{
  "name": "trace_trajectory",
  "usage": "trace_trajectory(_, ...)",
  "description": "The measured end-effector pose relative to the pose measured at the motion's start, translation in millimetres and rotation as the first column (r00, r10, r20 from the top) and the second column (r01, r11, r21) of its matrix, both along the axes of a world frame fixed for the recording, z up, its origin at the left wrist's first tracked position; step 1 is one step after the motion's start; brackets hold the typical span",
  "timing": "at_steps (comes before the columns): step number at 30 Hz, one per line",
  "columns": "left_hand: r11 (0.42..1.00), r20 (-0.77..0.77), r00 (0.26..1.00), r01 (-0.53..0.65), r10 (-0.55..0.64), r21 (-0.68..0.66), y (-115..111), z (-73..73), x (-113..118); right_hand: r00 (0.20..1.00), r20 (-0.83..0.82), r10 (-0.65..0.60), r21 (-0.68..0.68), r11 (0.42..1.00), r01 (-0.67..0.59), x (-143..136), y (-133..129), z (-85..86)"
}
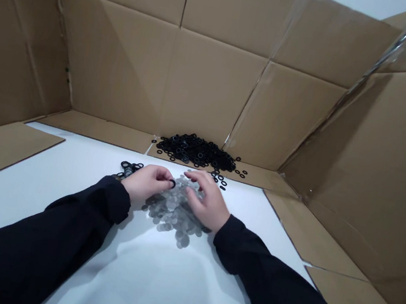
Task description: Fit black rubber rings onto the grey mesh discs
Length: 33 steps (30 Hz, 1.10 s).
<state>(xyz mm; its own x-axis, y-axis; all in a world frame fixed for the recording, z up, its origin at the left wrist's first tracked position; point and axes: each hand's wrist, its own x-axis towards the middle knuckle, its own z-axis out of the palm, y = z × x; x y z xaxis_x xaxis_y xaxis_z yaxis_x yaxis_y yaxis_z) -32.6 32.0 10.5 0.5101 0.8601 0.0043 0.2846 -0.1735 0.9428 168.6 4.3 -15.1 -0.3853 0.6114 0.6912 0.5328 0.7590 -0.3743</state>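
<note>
Working over white tabletop [148,284], walled in by cardboard panels [208,79]. Pinching small black ring [174,184] between thumb and fingertips of left hand [146,183], closing tightly, keeping ring at the very tips. Facing that pinch with right hand [211,205], curving fingers and parting them from thumb, leaving a clear gap; not telling whether anything thin is sitting there. Hovering or resting both hands at upper part of pile of translucent discs [172,210], contact being unclear. Seeing discs spreading beneath the grip and toward the wearer, overlapping loosely. Noting smaller group of black rings [125,164] beside left wrist, on the side away from the pinch, partly hiding behind the hand. Noting stray black rings [223,183] just beyond right hand. Looking farther past the grip, finding large heap of black rings [198,152] lying mostly on cardboard strip [100,129] along far panel. Wearing dark sleeves [68,222] behind both hands.
</note>
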Motion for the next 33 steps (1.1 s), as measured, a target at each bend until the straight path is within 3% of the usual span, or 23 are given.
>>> trace_trajectory(2, 0.981, -0.040, 0.985, -0.162, 0.167, 0.111, 7, -0.7, -6, 0.987, 0.025, -0.161, -0.026, 0.987, 0.162, 20, 19, -4.1)
trace_trajectory(4, 0.918, -0.115, 0.936, -0.293, 0.332, 0.265, 15, -1.2, -15, 0.908, 0.075, -0.412, -0.067, 0.906, 0.417, 49, 39, -11.2)
trace_trajectory(5, 0.869, -0.138, 0.902, -0.340, 0.410, 0.359, 19, -1.5, -20, 0.875, 0.084, -0.477, -0.080, 0.872, 0.483, 65, 49, -15.4)
trace_trajectory(7, 0.752, -0.172, 0.835, -0.356, 0.522, 0.555, 27, -2.5, -29, 0.818, 0.100, -0.566, -0.102, 0.812, 0.575, 96, 65, -24.5)
trace_trajectory(9, 0.692, -0.250, 0.772, -0.313, 0.584, 0.650, 32, -4.4, -37, 0.765, 0.132, -0.630, -0.125, 0.755, 0.644, 119, 74, -33.1)
trace_trajectory(14, 0.705, -0.431, 0.635, -0.268, 0.642, 0.656, 39, -12.2, -43, 0.710, 0.210, -0.672, -0.166, 0.691, 0.704, 134, 81, -45.7)
trace_trajectory(21, 0.685, -0.518, 0.577, -0.102, 0.631, 0.721, 42, -18.3, -46, 0.693, 0.182, -0.698, -0.219, 0.658, 0.721, 129, 76, -39.1)
trace_trajectory(24, 0.657, -0.529, 0.538, -0.063, 0.656, 0.751, 43, -17.8, -46, 0.714, 0.141, -0.685, -0.226, 0.680, 0.697, 123, 71, -34.0)
trace_trajectory(26, 0.625, -0.498, 0.555, -0.052, 0.666, 0.779, 39, -15.3, -41, 0.749, 0.114, -0.653, -0.212, 0.720, 0.660, 109, 63, -30.3)
trace_trajectory(28, 0.623, -0.451, 0.638, -0.060, 0.625, 0.780, 29, -11.7, -30, 0.796, 0.094, -0.598, -0.191, 0.774, 0.604, 88, 51, -25.9)
trace_trajectory(30, 0.694, -0.387, 0.768, -0.102, 0.511, 0.713, 16, -8.4, -15, 0.852, 0.098, -0.515, -0.169, 0.835, 0.524, 61, 34, -21.0)
trace_trajectory(33, 0.871, -0.268, 0.915, -0.151, 0.302, 0.467, -6, -7.2, 9, 0.938, 0.149, -0.313, -0.053, 0.945, 0.324, 25, 10, -13.9)
